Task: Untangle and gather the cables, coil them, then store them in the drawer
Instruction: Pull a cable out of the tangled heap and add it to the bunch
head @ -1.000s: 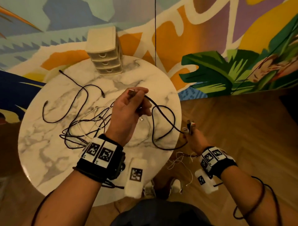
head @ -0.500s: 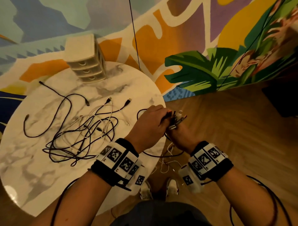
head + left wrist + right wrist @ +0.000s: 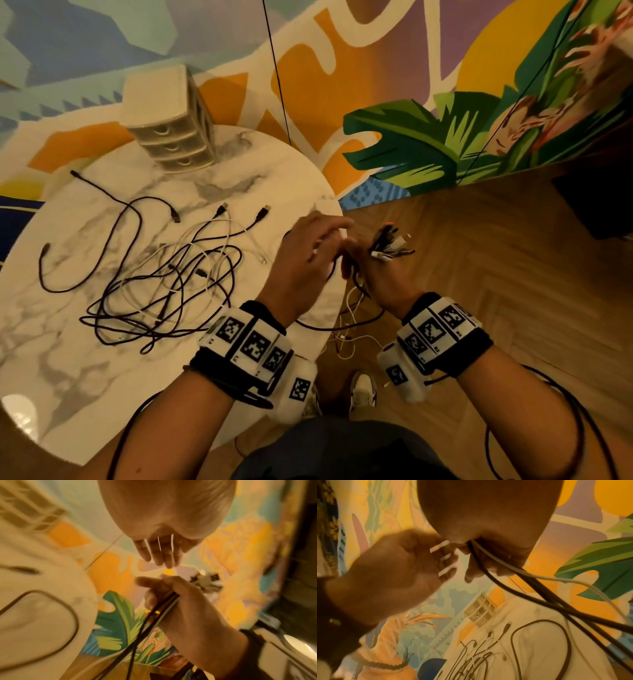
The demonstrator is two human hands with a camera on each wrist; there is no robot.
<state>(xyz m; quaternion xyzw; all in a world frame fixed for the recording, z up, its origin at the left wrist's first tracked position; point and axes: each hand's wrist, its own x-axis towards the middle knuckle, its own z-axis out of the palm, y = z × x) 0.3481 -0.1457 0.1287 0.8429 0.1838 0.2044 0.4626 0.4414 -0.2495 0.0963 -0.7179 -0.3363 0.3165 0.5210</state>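
So the right hand (image 3: 380, 274) has its fingers curled tight round a bundle of gathered cables (image 3: 390, 244), black and white mixed. The plug ends fan out past the knuckles, pointing up and away from the person toward the wooden floor, and the bundle's long axis runs from there back down through the fist, with the loose tails dropping below the wrist. I can't get a solid count of the cables in the fist; in the left wrist view at least three strands run out of it.

The left hand (image 3: 301, 260) is just beside the right one, fingers fairly straight and spread, not gripping anything that I can see. It's a bit blurred, so whether the fingertips touch the bundle is hard to call.

Off to the left of both hands, a tangle of cables (image 3: 164, 284) sits on the round marble table (image 3: 68, 377), black and white ones looped over each other, too knotted to count. Beyond that, one small drawer unit (image 3: 168, 118) with three drawers, all closed.
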